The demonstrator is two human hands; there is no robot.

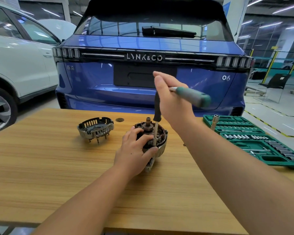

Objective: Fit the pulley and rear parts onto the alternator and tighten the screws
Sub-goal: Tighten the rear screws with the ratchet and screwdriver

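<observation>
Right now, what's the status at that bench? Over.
Left hand grips alternator on table. Right hand holds T-handle driver, socket down on a screw. Rear cover sits apart, left. Nothing in the way.

Both forearms are bare, without sleeves or gloves.

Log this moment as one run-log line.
left hand holds alternator on table | right hand grips T-handle driver upright on it | rear cover lies apart
</observation>
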